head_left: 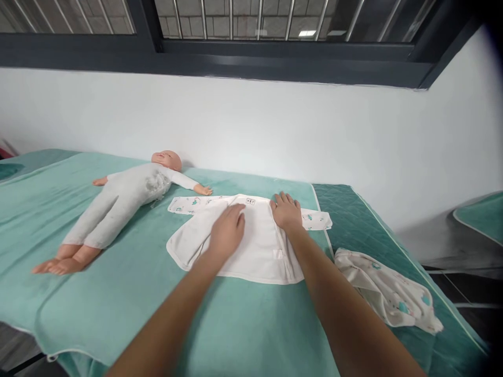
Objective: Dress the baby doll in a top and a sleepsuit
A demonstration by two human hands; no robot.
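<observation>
A small white baby shirt point(255, 251) lies spread out on the green cover, its inner side up and its patterned sleeves stretched to both sides. My left hand point(228, 230) rests on the middle-left of the shirt, fingers extended and holding nothing. Flat on the upper right of the shirt, near the right sleeve point(317, 220), is my right hand point(286, 210) with its fingers out. To the left, a baby doll point(129, 196) in a white suit lies on its back, one arm reaching toward the left sleeve point(183, 204).
A crumpled patterned baby garment point(389, 288) lies to the right, beside my right forearm. The green cover point(98, 303) drapes over the bed's front edge. Behind the bed stand a white wall point(251, 125) and a dark window frame point(275, 63) with metal bars.
</observation>
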